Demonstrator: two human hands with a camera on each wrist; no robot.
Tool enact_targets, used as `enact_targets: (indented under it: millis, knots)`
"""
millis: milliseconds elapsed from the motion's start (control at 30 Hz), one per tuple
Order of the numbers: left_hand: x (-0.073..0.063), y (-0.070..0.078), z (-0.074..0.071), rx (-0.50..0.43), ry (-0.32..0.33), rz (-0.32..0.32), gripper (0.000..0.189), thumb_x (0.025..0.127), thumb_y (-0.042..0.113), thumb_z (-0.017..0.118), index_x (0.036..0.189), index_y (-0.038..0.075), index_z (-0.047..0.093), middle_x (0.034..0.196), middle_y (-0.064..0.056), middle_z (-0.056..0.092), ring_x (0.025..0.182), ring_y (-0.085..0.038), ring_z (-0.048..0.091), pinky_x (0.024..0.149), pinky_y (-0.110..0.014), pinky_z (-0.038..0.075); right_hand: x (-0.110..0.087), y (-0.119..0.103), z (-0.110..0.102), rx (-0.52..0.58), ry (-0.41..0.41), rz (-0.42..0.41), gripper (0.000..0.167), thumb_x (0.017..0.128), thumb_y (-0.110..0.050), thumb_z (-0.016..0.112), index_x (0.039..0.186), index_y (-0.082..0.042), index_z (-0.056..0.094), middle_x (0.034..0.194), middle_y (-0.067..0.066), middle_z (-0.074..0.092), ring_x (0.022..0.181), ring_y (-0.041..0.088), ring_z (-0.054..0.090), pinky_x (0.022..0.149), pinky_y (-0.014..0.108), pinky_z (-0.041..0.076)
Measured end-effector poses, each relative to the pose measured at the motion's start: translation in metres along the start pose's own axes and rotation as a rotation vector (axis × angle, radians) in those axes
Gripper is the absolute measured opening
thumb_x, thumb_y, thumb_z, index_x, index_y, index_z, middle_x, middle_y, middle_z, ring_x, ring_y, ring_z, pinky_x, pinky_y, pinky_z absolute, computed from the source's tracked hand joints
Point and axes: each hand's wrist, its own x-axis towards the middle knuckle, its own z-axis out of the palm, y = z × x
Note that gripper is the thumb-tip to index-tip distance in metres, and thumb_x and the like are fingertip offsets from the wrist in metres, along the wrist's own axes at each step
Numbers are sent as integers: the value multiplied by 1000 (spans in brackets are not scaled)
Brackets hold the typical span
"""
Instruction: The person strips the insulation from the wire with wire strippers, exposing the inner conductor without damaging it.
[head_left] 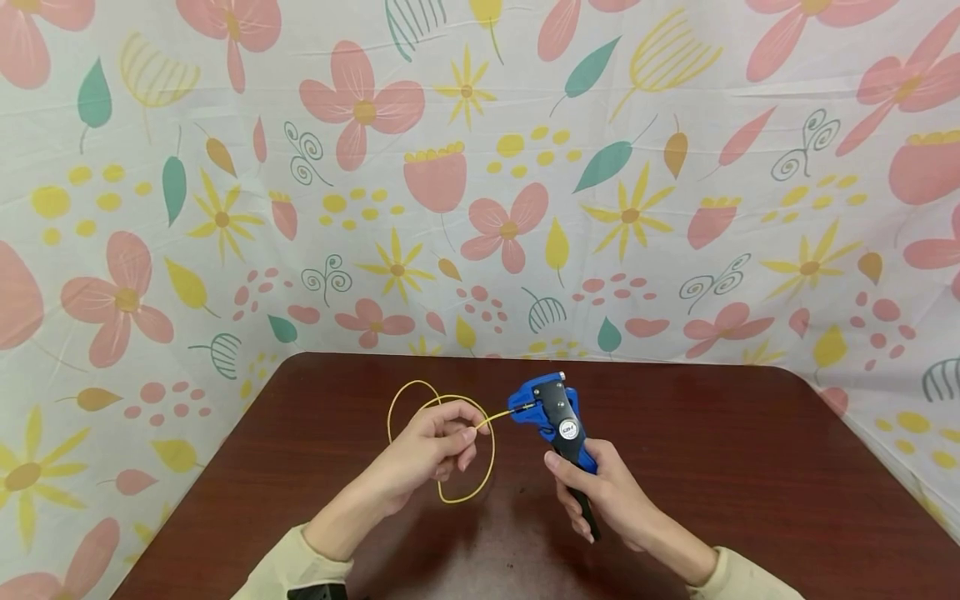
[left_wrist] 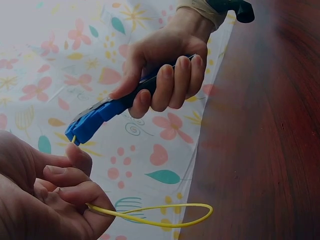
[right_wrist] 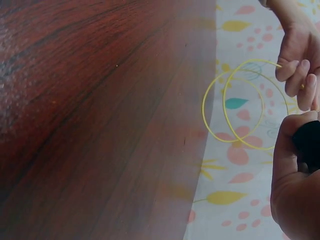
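My left hand (head_left: 431, 446) pinches a thin yellow wire (head_left: 495, 416) between thumb and fingers. Beyond the fingertips, the wire's end enters the head of a blue and black wire stripper (head_left: 558, 412). The rest of the wire hangs in loose loops behind and below that hand, and the right wrist view shows these loops (right_wrist: 225, 107) as two rings. My right hand (head_left: 603, 492) grips the stripper's handles, its thumb on the near side. In the left wrist view, the fingers of the right hand (left_wrist: 167, 75) wrap round the handles. The stripper's inner blades cannot be seen.
A dark reddish-brown wooden table (head_left: 712, 450) lies under both hands. Behind it hangs a white cloth (head_left: 465, 167) printed with flowers and leaves. Both forearms wear light sleeves (head_left: 300, 562), with a dark band at the left wrist.
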Motion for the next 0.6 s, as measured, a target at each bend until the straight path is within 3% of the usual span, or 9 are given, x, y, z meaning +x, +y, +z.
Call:
enact_targets:
  millis: [600]
  knots:
    - [1, 1, 3, -10, -14, 0, 14, 110, 2, 48, 114, -2, 61, 73, -4, 54, 55, -14, 36, 51, -21, 30, -3, 0, 1, -24, 45, -5, 39, 114, -13, 45, 88, 17, 46, 61, 35, 40, 40, 42, 42, 37, 42, 47]
